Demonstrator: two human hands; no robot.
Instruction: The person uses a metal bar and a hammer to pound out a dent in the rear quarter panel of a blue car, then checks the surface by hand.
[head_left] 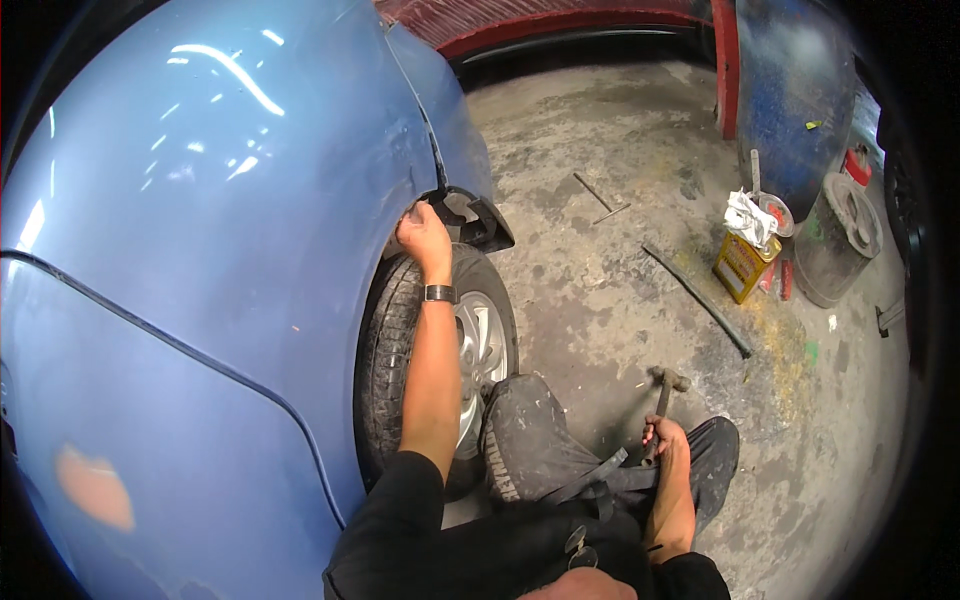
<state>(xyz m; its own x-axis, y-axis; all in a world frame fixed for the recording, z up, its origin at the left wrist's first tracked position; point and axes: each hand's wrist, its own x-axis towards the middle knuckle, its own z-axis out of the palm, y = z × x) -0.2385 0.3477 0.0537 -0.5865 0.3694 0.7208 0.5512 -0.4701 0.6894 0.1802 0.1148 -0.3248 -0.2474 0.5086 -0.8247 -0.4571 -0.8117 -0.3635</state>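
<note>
My left hand (424,238), a watch on its wrist, is closed at the lip of the blue car's wheel arch, just above the tyre (385,345). Its fingertips are hidden, so what they hold, if anything, cannot be seen. The blue body panel (250,180) spreads to the left, with a dark loose-looking trim piece (490,228) jutting out beyond my hand. Low at the right, my right hand (664,438) is wrapped round the handle of a hammer (667,385). The hammer's head points away from me, over the floor beside my knee.
A dark bar (698,300) and a thin T-shaped rod (600,198) lie on the stained concrete. To the right stand a yellow can (744,266) with white cloth (752,218) on it, a grey bucket (838,245) and a blue drum (795,110). A red post (727,70) rises behind.
</note>
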